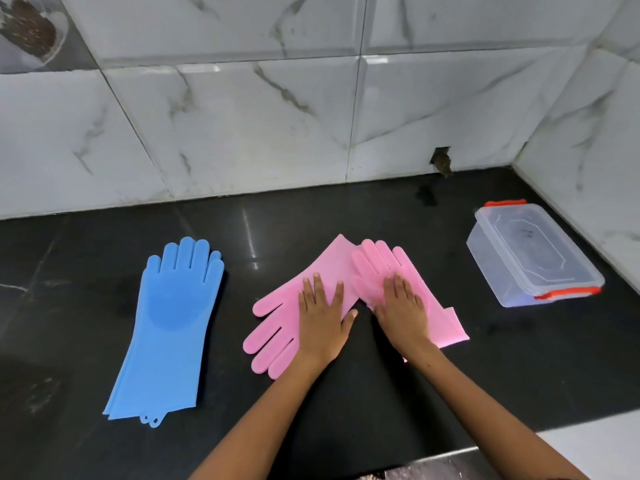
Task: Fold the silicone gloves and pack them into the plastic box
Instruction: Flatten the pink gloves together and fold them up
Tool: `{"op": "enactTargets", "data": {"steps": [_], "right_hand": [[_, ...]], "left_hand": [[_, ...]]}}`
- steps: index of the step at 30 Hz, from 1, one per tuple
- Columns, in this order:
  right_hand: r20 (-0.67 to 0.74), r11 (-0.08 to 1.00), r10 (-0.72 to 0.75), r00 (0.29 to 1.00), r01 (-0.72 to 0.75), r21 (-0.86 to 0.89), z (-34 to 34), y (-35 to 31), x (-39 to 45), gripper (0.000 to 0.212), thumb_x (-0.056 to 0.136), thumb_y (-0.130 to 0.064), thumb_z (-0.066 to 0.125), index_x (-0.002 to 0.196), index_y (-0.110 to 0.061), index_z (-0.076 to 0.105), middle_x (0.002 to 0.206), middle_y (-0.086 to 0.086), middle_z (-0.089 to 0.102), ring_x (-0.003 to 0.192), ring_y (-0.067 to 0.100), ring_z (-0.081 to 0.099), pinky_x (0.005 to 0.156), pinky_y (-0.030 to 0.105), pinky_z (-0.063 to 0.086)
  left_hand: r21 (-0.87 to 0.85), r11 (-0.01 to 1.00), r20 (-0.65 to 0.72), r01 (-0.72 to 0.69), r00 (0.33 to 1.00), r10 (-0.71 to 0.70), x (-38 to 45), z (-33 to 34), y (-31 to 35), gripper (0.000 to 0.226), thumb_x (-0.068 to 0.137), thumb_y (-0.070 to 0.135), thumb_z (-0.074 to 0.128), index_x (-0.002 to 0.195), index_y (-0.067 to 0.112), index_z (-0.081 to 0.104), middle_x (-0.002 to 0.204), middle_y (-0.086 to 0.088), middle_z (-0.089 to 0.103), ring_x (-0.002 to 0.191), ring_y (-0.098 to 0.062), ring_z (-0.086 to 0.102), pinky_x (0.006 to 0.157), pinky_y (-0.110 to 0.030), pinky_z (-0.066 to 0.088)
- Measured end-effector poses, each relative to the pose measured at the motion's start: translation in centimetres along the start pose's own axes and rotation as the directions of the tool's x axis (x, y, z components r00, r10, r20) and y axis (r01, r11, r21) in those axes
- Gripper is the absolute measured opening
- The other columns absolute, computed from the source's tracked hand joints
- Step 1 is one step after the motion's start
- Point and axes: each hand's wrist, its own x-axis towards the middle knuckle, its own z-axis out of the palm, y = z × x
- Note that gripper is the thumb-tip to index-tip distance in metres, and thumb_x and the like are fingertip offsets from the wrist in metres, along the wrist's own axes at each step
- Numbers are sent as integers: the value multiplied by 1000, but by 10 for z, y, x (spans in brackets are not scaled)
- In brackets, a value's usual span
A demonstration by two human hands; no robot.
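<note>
Here, both hands flat on pink gloves (332, 271), left hand (323, 315), right hand (403, 311), blue gloves (173, 323) left, lidded plastic box (533, 254) right.

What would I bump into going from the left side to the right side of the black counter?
Blue gloves → pink gloves with the left hand and right hand pressing flat on them → plastic box.

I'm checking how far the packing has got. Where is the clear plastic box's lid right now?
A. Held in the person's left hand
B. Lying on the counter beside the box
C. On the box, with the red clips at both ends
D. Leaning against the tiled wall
C: the lid sits on the plastic box, red clips at each end, while both hands press flat on the pink gloves.
</note>
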Motion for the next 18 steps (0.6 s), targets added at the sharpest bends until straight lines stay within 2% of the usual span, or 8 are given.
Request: {"op": "enactTargets", "data": {"steps": [5,8,9,11,13,15,16,18], "right_hand": [[-119,989,140,983,-133,63,-8,38,-5,55,98,-15,34,147,-1,12,155,16,23,140,27,29,115,36,24],[-193,983,158,968,-137,118,-17,41,-3,63,92,0,39,147,-1,8,157,16,15,144,27,21,116,38,24],[-204,991,102,974,-81,111,-20,39,-3,66,90,2,39,148,-4,8,158,14,12,145,26,17,117,38,22],[-198,988,-153,968,157,5,-24,31,-4,68,88,-1,40,149,-13,13,159,6,7,146,22,10,118,39,17],[-117,908,-420,900,416,-57,-25,20,-6,60,88,-5,42,145,-20,29,159,0,12,146,17,10,117,40,17],[-30,856,-516,856,515,-34,-24,11,-7,43,92,-13,44,135,-21,48,155,1,25,144,16,20,115,37,21],[-11,848,-529,848,529,-28,-22,8,-7,38,93,-16,46,130,-21,54,153,3,32,141,17,27,114,36,23],[-15,857,-514,857,513,-50,-19,3,-7,31,94,-20,48,122,-21,60,144,3,46,132,19,41,109,34,29]], "left_hand": [[193,976,177,-100,982,65,4,-3,7,52,100,11,25,150,12,10,158,-22,2,141,-51,0,116,-56,9],[216,914,264,-343,922,283,6,-10,-9,54,99,4,25,150,12,9,160,-11,1,144,-45,-4,115,-57,5],[202,869,299,-451,874,384,4,-12,-18,54,100,5,24,151,15,10,161,-7,1,145,-42,-5,116,-55,2],[172,732,359,-659,734,577,3,-22,-39,50,102,12,23,151,20,13,161,-2,3,146,-38,-5,118,-51,1],[127,577,393,-807,575,718,3,-36,-56,48,103,21,23,150,25,18,160,0,8,146,-36,0,119,-50,5],[165,426,399,-890,455,796,3,-48,-69,47,102,28,24,148,29,24,158,-1,17,146,-33,11,118,-51,14],[212,381,386,-900,435,813,1,-54,-74,47,101,32,25,147,31,28,157,-1,21,145,-30,17,117,-52,18],[217,469,347,-856,517,783,-7,-61,-81,50,99,45,22,147,32,30,157,-2,21,146,-25,16,117,-52,13]]}}
